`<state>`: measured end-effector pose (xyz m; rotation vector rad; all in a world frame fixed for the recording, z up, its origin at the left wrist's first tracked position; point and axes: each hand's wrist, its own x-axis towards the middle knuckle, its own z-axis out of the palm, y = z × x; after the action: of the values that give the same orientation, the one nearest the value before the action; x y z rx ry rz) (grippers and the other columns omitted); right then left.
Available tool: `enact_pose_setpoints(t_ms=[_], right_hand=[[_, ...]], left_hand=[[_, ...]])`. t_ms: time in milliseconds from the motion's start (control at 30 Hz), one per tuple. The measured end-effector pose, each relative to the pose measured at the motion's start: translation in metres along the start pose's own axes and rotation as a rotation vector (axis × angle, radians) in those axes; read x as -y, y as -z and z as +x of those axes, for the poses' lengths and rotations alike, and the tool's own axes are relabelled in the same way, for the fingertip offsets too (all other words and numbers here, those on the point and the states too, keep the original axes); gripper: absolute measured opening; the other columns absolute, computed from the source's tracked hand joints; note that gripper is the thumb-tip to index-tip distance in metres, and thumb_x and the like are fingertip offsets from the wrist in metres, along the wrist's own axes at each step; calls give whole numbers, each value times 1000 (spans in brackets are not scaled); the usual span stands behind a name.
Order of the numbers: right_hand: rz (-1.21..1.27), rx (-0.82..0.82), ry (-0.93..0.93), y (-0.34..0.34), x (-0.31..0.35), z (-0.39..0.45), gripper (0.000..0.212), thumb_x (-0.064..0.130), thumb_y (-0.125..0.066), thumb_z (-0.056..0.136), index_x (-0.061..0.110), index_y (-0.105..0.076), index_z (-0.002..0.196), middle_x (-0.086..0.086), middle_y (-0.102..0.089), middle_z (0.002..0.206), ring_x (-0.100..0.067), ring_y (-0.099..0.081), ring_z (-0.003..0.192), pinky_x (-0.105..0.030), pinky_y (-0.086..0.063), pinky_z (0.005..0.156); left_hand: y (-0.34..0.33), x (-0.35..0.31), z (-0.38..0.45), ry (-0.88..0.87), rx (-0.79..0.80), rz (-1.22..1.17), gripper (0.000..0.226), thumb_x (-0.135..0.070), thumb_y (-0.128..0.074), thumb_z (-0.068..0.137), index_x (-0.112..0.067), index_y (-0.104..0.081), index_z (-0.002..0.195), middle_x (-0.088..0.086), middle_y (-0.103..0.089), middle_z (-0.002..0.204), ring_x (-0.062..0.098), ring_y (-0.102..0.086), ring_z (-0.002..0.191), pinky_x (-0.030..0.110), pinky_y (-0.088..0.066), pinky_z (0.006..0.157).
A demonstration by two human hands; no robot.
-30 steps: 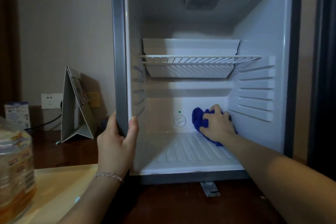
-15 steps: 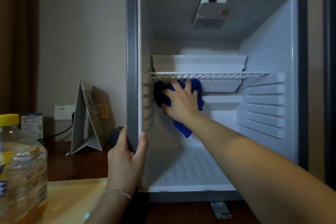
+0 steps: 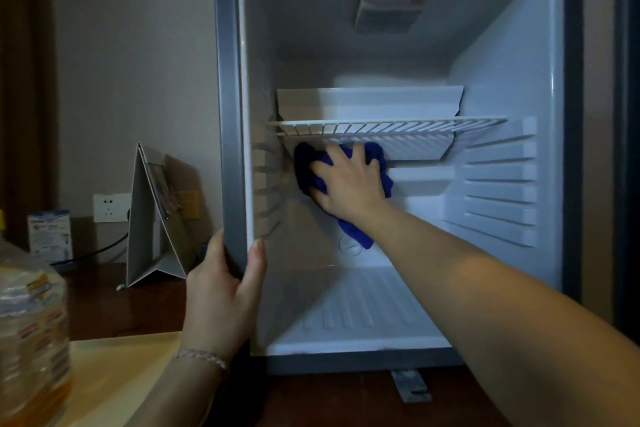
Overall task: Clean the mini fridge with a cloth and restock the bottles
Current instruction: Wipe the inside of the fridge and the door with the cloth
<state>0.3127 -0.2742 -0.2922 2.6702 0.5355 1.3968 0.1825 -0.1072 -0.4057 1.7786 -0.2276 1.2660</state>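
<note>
One blue cloth (image 3: pixel 349 229), soft and light, judged best bunched under the palm; right hand (image 3: pixel 348 182) presses it to the back wall below the single wire shelf (image 3: pixel 388 126). Left hand (image 3: pixel 225 291) grips the mini fridge (image 3: pixel 227 114) frame at 9 o'clock. One bottle (image 3: pixel 31 340) on the table (image 3: pixel 114 378), 8 o'clock; likely heavy, slippery.

Dark wooden table (image 3: pixel 114 305) bears mini fridge (image 3: pixel 228 114); folded card stand (image 3: pixel 152 218); bottle (image 3: pixel 31 340).
</note>
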Motion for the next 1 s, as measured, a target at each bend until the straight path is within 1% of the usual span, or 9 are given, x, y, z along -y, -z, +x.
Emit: enact_pose_setpoints(t_ms=[167, 267, 333, 500, 600, 700, 833, 933, 1000], right_hand=[[-3, 13, -110, 2, -56, -21, 44, 54, -51, 93, 33, -54, 132, -4, -34, 146, -42, -30, 128, -56, -42, 91], [17, 15, -242, 6, -97, -38, 41, 52, -53, 92, 35, -55, 130, -3, -36, 143, -42, -31, 127, -53, -43, 92], [12, 1, -295, 6, -114, -46, 38, 50, -54, 92, 35, -57, 127, -3, -37, 141, -42, -32, 125, -50, -44, 89], [71, -60, -404, 5, -98, -41, 29, 39, -56, 91, 25, -62, 115, -7, -40, 137, -42, -32, 122, -51, -44, 86], [67, -62, -333, 4, -69, -34, 32, 41, -55, 91, 24, -63, 117, -7, -39, 141, -42, -32, 123, -50, -45, 85], [60, -49, -205, 7, -19, -14, 36, 44, -56, 91, 27, -61, 123, -6, -36, 148, -42, -31, 128, -50, -42, 90], [97, -27, -127, 3, 45, 12, 33, 37, -54, 96, 29, -59, 128, -5, -36, 149, -43, -29, 131, -51, -38, 91], [113, -57, -95, 0, 44, 15, 34, 36, -53, 98, 30, -58, 130, -4, -34, 151, -44, -28, 131, -55, -38, 93], [110, -45, -41, 0, 35, 11, 37, 39, -53, 97, 30, -57, 133, -5, -33, 151, -44, -28, 130, -57, -38, 94]], left_hand=[[-1, 1, -1, 4, -5, 2, 32, -35, -58, 92, -14, -59, 117, -18, -62, 85, -19, -60, 75, 2, -47, 58], [-3, 0, -3, 5, 13, -14, 35, -31, -57, 94, -10, -57, 122, -17, -59, 86, -21, -58, 74, 1, -45, 56], [-4, -2, -5, 3, 13, -27, 33, -27, -58, 95, -9, -57, 122, -17, -58, 83, -22, -58, 72, 0, -44, 55], [-6, -5, -5, -1, -5, -9, 25, -24, -59, 95, -10, -59, 116, -13, -60, 76, -18, -59, 68, 1, -42, 53], [-4, -4, -5, 15, -14, -4, 26, -27, -58, 95, -14, -58, 118, -12, -61, 76, -14, -61, 67, 3, -43, 52], [-3, -3, -5, 17, -26, 10, 27, -27, -59, 95, -12, -60, 117, -5, -63, 68, -7, -62, 61, 4, -42, 51], [-3, -2, -4, 11, -37, 34, 26, -27, -61, 93, -11, -63, 113, -6, -63, 64, -3, -62, 62, 4, -40, 51], [-1, 0, -2, 17, -31, 40, 29, -29, -60, 92, -11, -63, 114, -11, -64, 72, -10, -61, 69, 2, -41, 55], [-1, 1, -1, 22, -24, 35, 32, -32, -60, 92, -13, -63, 117, -14, -64, 79, -7, -62, 69, 2, -43, 56]])
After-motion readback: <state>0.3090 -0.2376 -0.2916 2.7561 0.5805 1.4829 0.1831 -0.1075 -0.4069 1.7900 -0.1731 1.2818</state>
